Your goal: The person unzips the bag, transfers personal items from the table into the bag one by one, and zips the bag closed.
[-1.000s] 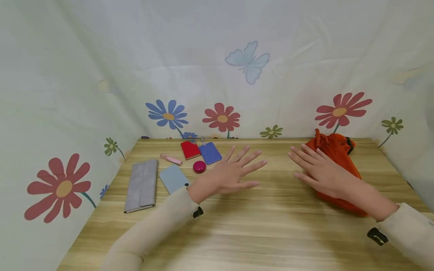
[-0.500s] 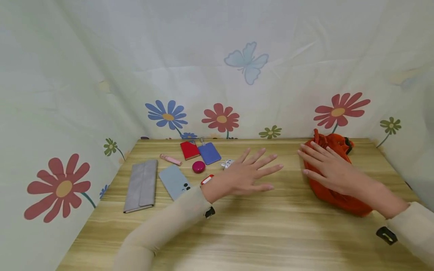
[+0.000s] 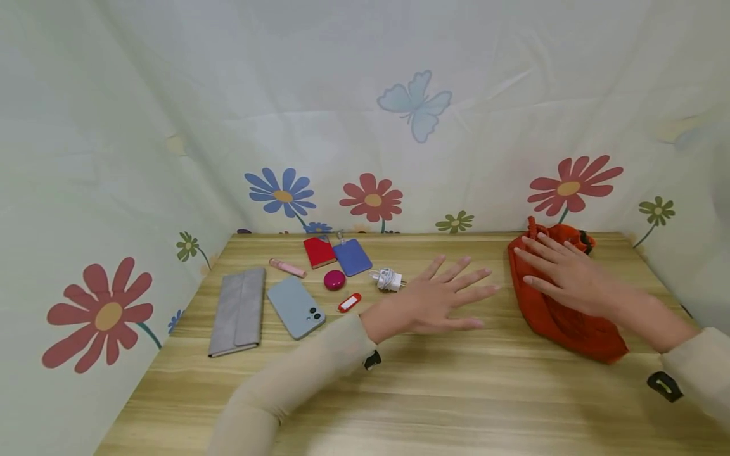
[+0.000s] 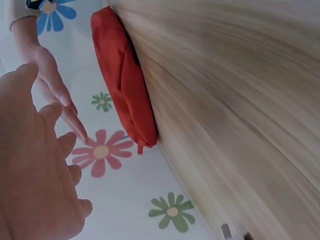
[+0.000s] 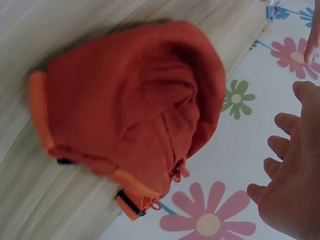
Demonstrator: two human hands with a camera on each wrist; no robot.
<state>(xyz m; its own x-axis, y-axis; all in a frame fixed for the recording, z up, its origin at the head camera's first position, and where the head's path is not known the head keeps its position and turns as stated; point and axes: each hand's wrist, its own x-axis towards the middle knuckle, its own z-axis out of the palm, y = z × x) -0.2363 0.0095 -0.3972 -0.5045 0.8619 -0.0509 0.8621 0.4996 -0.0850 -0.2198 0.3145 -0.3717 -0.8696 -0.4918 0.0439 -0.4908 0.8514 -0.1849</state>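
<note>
My left hand (image 3: 436,297) is raised over the middle of the table, palm down with its fingers spread and holding nothing. Just left of it lies a white charger (image 3: 390,280) with its cable wound up. My right hand (image 3: 576,277), fingers straight, hovers above an orange-red bag (image 3: 547,323) and hides part of it in the head view. From the right wrist view, the soft bag (image 5: 125,95) shows an orange strap with a black buckle (image 5: 131,202), and the right hand (image 5: 292,165) is apart from it.
Left of the hands lie a grey folding case (image 3: 237,311), a light blue phone (image 3: 292,307), a pink tube (image 3: 288,268), a red booklet (image 3: 320,252), a blue card holder (image 3: 352,257), a round magenta case (image 3: 334,280) and a red key tag (image 3: 350,303). A flowered curtain encloses the table.
Both hands have shifted to the right, fingers still extended. The charger, the key tag and the phone's camera end have come into view from behind the left hand and arm.
</note>
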